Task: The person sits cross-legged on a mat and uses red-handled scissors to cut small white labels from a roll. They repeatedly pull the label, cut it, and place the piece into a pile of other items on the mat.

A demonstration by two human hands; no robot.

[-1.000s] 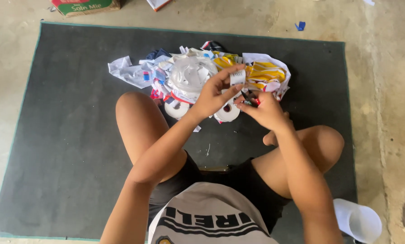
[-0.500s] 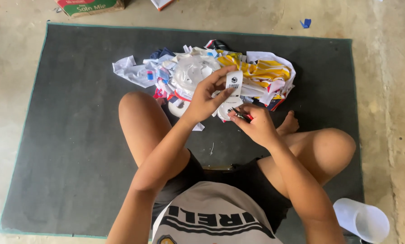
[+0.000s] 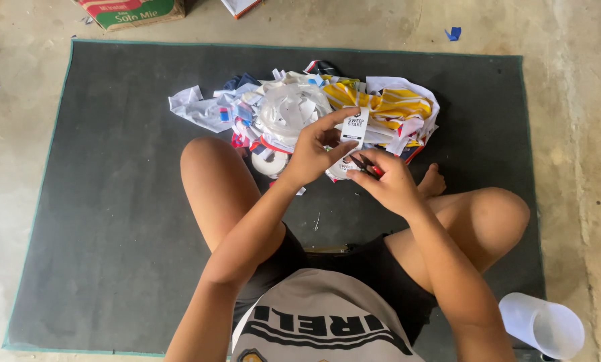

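Two bare hands meet above a dark mat (image 3: 113,201) where a person sits with knees spread, seen from the head camera looking down. Nearest the camera, a pale plastic cup (image 3: 540,326) lies on its side at the mat's lower right corner, well apart from the hands. Further out, the right hand (image 3: 388,181) is curled around a small red-handled cutting tool (image 3: 367,166), its dark tip pointing toward the left hand; the fingers are closed on the handle. Just beside it, the left hand (image 3: 314,151) pinches a small white tag (image 3: 354,126) between thumb and forefinger, holding it upright above the heap, with a second white piece hanging just below it. The tool's tip sits close under the tag; whether it touches cannot be told. Behind both hands lies a heap of cloth scraps and clear plastic wrappers (image 3: 294,110) on the mat, white and blue on the left, a yellow striped piece (image 3: 388,104) on the right. Beyond the mat, on the bare concrete floor (image 3: 569,100), a cardboard box (image 3: 133,12) stands at the top edge, and a small blue scrap (image 3: 454,33) lies to the right of it.
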